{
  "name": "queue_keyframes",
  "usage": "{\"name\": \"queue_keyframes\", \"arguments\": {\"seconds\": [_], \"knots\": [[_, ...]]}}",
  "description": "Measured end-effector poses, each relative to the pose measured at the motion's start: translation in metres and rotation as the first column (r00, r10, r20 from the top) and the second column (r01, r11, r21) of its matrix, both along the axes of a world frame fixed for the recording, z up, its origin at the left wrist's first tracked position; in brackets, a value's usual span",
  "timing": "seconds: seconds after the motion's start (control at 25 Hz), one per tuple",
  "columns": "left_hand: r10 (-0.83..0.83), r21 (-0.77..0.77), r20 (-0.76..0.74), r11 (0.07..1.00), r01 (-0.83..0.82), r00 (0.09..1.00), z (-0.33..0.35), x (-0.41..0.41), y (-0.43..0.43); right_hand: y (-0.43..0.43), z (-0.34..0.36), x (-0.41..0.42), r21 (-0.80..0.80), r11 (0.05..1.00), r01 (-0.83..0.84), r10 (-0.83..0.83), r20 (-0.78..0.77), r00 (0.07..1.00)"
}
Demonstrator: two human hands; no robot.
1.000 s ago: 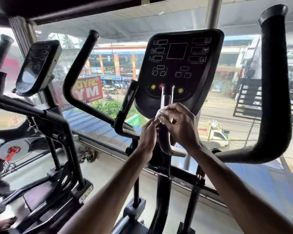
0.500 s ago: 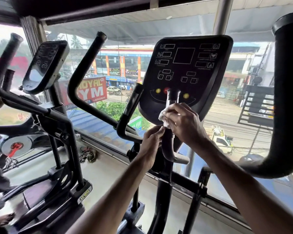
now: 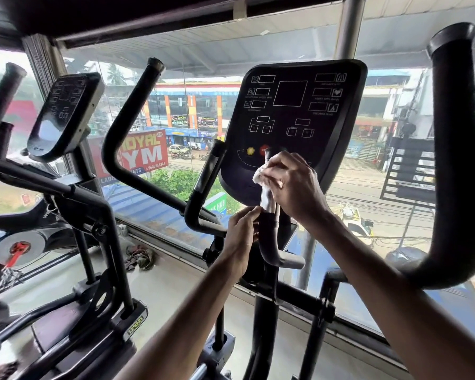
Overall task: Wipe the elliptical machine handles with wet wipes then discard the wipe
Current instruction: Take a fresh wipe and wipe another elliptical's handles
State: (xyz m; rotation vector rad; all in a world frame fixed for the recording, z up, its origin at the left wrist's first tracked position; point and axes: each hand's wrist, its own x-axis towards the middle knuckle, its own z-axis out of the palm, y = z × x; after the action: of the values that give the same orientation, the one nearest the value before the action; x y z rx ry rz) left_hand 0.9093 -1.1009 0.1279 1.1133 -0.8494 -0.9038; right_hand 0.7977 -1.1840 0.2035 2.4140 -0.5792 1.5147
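Two hands are on the short inner handle [image 3: 268,200] under the console [image 3: 299,119]. The right hand [image 3: 291,187] is wrapped round its shiny upper stretch, the white wipe [image 3: 261,175] bunched under the fingers. Just below it, the left hand [image 3: 240,233] holds the same grip with curled fingertips. I'd call this mid-wiping. Next calls for sliding the wipe down the black part, pressed snug, the left hand shifting out of its way. Whether the tall swing handle [image 3: 455,160] beyond the right hand is done, I can't tell. Binning comes last.
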Motion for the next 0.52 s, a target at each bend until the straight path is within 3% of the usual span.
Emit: {"name": "queue_keyframes", "arguments": {"seconds": [0.12, 0.28, 0.52], "knots": [[-0.007, 0.011, 0.002, 1.0, 0.007, 1.0, 0.001, 0.001, 0.0, 0.006, -0.003, -0.005, 0.051, 0.999, 0.003, -0.006, 0.061, 0.998], [-0.018, 0.025, 0.03, 1.0, 0.018, 0.999, 0.005, 0.003, 0.002, 0.02, -0.022, -0.011, 0.045, 0.997, -0.059, 0.061, -0.061, 0.996], [-0.009, 0.064, 0.061, 0.998, 0.005, 0.998, 0.013, 0.003, 0.002, -0.001, 0.016, 0.014, 0.07, 0.995, 0.066, -0.077, 0.153, 0.985]]}}
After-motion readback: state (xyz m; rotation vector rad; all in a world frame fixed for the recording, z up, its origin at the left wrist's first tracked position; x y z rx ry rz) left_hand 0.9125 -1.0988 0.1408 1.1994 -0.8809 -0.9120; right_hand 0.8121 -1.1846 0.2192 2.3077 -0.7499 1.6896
